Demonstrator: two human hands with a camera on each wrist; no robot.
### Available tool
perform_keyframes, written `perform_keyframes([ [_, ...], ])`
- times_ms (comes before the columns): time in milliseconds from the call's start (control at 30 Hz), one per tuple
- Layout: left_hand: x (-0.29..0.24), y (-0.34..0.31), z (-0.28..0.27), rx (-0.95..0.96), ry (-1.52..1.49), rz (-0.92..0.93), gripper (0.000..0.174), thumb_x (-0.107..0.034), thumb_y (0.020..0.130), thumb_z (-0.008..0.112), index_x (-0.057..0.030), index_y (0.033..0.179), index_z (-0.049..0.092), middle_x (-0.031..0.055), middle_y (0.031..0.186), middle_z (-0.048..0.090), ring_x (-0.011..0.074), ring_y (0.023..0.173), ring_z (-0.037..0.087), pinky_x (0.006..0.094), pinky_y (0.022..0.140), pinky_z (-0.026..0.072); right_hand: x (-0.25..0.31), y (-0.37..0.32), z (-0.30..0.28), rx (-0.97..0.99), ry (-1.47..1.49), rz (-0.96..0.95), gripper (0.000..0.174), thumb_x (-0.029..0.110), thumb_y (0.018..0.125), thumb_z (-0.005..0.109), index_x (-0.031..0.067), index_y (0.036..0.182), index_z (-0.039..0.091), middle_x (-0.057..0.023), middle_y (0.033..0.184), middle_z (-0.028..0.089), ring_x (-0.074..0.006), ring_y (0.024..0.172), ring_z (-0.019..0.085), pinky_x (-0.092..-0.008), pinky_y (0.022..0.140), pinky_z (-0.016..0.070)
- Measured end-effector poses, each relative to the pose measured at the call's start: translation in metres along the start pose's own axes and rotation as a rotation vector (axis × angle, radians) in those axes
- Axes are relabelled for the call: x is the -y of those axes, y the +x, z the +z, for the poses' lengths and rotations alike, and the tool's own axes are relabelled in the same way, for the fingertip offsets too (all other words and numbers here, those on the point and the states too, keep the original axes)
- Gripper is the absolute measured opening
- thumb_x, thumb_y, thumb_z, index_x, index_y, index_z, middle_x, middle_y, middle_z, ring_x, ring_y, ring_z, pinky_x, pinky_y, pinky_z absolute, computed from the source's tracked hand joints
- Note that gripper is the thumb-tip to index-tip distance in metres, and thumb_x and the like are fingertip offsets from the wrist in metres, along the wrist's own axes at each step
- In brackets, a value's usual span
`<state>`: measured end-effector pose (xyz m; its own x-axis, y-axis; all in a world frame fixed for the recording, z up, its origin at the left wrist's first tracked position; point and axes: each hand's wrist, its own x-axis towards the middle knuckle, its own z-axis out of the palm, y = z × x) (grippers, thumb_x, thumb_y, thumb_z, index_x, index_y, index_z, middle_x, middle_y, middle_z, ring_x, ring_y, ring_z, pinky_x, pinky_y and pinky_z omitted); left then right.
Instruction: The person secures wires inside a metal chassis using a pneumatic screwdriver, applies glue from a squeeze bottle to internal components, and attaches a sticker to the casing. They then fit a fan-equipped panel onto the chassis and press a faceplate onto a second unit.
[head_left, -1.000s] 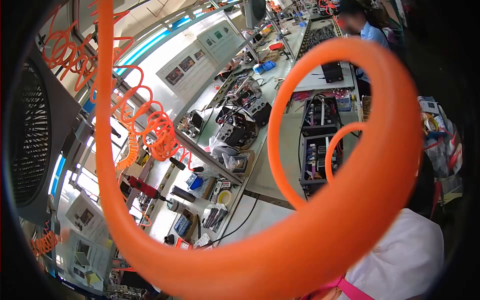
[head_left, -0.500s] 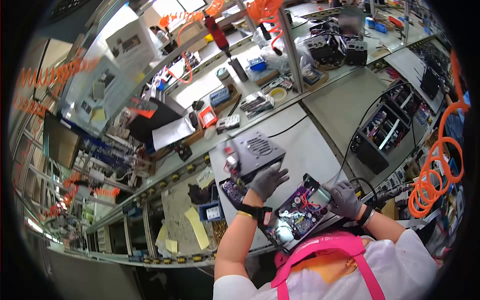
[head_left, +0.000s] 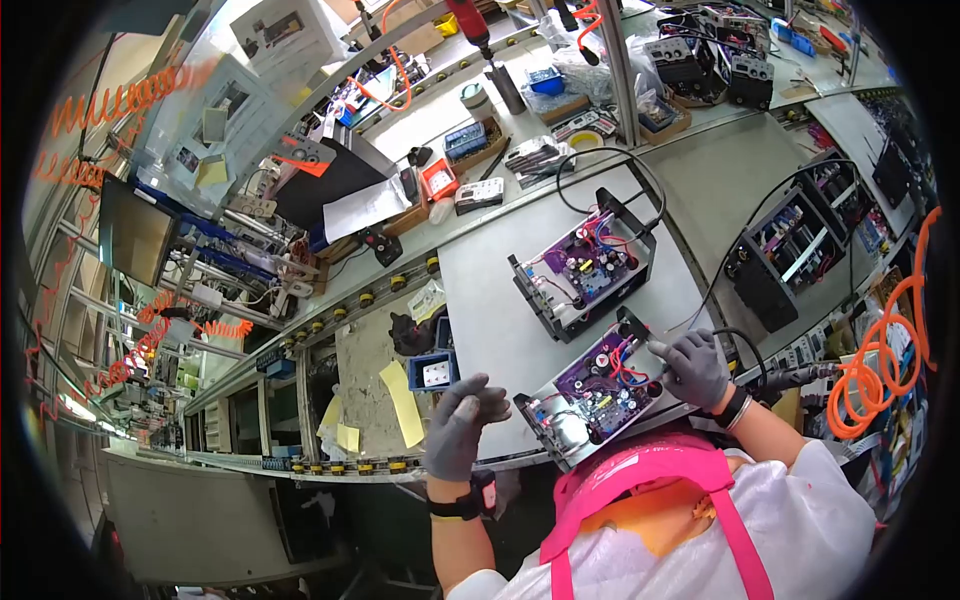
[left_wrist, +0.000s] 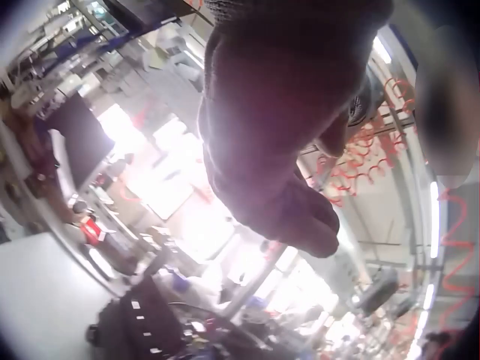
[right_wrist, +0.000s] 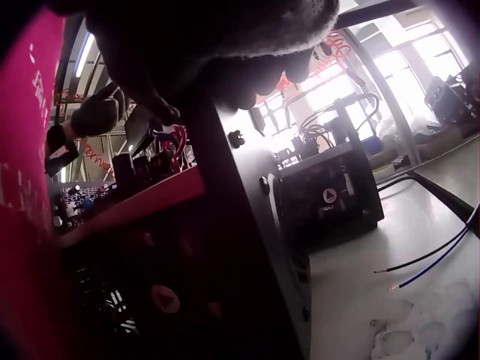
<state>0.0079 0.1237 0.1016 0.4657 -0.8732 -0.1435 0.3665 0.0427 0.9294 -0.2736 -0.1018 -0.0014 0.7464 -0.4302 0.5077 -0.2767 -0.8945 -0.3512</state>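
My gloved right hand (head_left: 697, 368) grips the end panel of the nearer open machine chassis (head_left: 600, 390), by the pink apron. In the right wrist view the gloved fingers (right_wrist: 247, 82) lie over the top of its dark panel. Inside show purple circuit boards with red and blue wires. Behind it stands a second, similar open chassis (head_left: 585, 265) with a black cable at its far end. The gloved left hand (head_left: 460, 425) hangs free left of the nearer chassis, fingers loosely extended. It looks dark against bright light in the left wrist view.
A blue bin (head_left: 433, 373) with white parts and yellow paper strips (head_left: 402, 405) lie on the left. More open chassis (head_left: 790, 245) stand at the right, near an orange coiled hose (head_left: 870, 385). Loose wire ends (right_wrist: 420, 270) lie on the white worktop. A red power screwdriver (head_left: 470, 22) hangs above.
An orange hose covered the view at first. The second chassis, earlier grey vented side up, now stands with its circuits upward, farther right. My left hand has moved off it, left and nearer the body.
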Motion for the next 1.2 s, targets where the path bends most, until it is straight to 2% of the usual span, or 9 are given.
perform_keyframes([
  [100, 0.054, -0.010, -0.038, -0.202, 0.034, -0.150, 0.034, -0.017, 0.092, 0.052, -0.0001, 0.121, 0.049, 0.0200, 0.107, 0.062, 0.0291, 0.093, 0.063, 0.0429, 0.084, 0.0516, -0.011, 0.023, -0.001, -0.042, -0.037, -0.045, 0.052, 0.006, 0.055, 0.059, 0.0097, 0.107, 0.059, -0.0064, 0.072, 0.054, -0.0259, 0.067, 0.054, -0.0378, 0.070, 0.0394],
  [233, 0.075, -0.005, -0.050, -0.199, 0.006, -0.198, 0.034, -0.019, 0.092, 0.053, 0.0016, 0.119, 0.049, 0.0198, 0.107, 0.062, 0.0271, 0.092, 0.064, 0.0419, 0.084, 0.0521, -0.049, 0.030, -0.017, -0.016, -0.123, -0.025, 0.037, 0.015, 0.055, 0.066, 0.0074, 0.090, 0.056, -0.0094, 0.075, 0.054, -0.0304, 0.074, 0.054, -0.0412, 0.077, 0.0396],
  [433, 0.084, 0.067, -0.067, -0.209, -0.008, -0.156, 0.031, -0.019, 0.093, 0.052, -0.0012, 0.119, 0.050, 0.0158, 0.106, 0.062, 0.0244, 0.092, 0.063, 0.0383, 0.081, 0.0532, -0.088, 0.016, -0.033, -0.044, -0.169, 0.047, 0.057, 0.010, 0.060, 0.066, 0.0070, 0.115, 0.055, -0.0113, 0.091, 0.056, -0.0302, 0.088, 0.056, -0.0441, 0.090, 0.0397],
  [600, 0.108, 0.152, -0.071, -0.249, 0.053, -0.094, 0.030, -0.021, 0.094, 0.052, -0.0041, 0.119, 0.048, 0.0121, 0.110, 0.059, 0.0216, 0.094, 0.061, 0.0360, 0.078, 0.0537, -0.044, -0.013, -0.008, -0.449, -0.009, 0.443, 0.060, 0.005, 0.071, 0.061, 0.0069, 0.129, 0.046, -0.0143, 0.118, 0.050, -0.0298, 0.111, 0.050, -0.0385, 0.098, 0.0371],
  [667, 0.117, 0.184, -0.072, -0.289, 0.121, -0.081, 0.034, -0.029, 0.094, 0.052, -0.0075, 0.120, 0.049, 0.0078, 0.113, 0.057, 0.0191, 0.095, 0.059, 0.0332, 0.079, 0.0526, -0.044, -0.046, 0.019, -0.449, 0.295, 0.782, 0.053, 0.013, 0.082, 0.060, 0.0048, 0.131, 0.044, -0.0106, 0.120, 0.051, -0.0229, 0.112, 0.049, -0.0321, 0.096, 0.0384],
  [767, 0.129, 0.226, -0.078, -0.288, 0.225, -0.049, 0.043, -0.040, 0.093, 0.052, -0.0086, 0.122, 0.049, 0.0062, 0.119, 0.055, 0.0186, 0.103, 0.054, 0.0335, 0.084, 0.0476, -0.045, -0.073, 0.047, -0.450, 0.657, 0.951, 0.053, 0.035, 0.095, 0.049, 0.0014, 0.136, 0.038, -0.0098, 0.127, 0.048, -0.0175, 0.117, 0.044, -0.0291, 0.099, 0.0344],
  [867, 0.143, 0.265, -0.085, -0.243, 0.316, -0.078, 0.049, -0.046, 0.093, 0.048, -0.0097, 0.125, 0.048, 0.0048, 0.122, 0.054, 0.0198, 0.106, 0.053, 0.0356, 0.088, 0.0439, -0.027, -0.057, 0.037, -0.425, 0.818, 1.199, 0.058, 0.040, 0.096, 0.045, 0.0007, 0.138, 0.036, -0.0102, 0.131, 0.045, -0.0179, 0.122, 0.039, -0.0297, 0.104, 0.0276],
  [1033, 0.176, 0.295, -0.087, -0.115, 0.118, -0.165, 0.059, -0.062, 0.089, 0.040, -0.0134, 0.115, 0.060, 0.0036, 0.110, 0.062, 0.0161, 0.106, 0.052, 0.0356, 0.100, 0.0324, -0.014, -0.047, 0.046, -0.423, 0.592, 1.069, 0.058, 0.042, 0.097, 0.041, 0.0003, 0.136, 0.037, -0.0111, 0.131, 0.046, -0.0200, 0.120, 0.043, -0.0314, 0.103, 0.0289],
  [1200, 0.156, 0.277, -0.074, -0.152, 0.341, -0.208, 0.063, -0.059, 0.092, 0.037, -0.0056, 0.119, 0.057, 0.0053, 0.115, 0.059, 0.0161, 0.111, 0.049, 0.0321, 0.102, 0.0307, -0.010, -0.030, 0.043, -0.408, 0.695, 1.002, 0.056, 0.041, 0.098, 0.038, 0.0007, 0.136, 0.037, -0.0109, 0.129, 0.048, -0.0193, 0.120, 0.043, -0.0316, 0.103, 0.0293],
])
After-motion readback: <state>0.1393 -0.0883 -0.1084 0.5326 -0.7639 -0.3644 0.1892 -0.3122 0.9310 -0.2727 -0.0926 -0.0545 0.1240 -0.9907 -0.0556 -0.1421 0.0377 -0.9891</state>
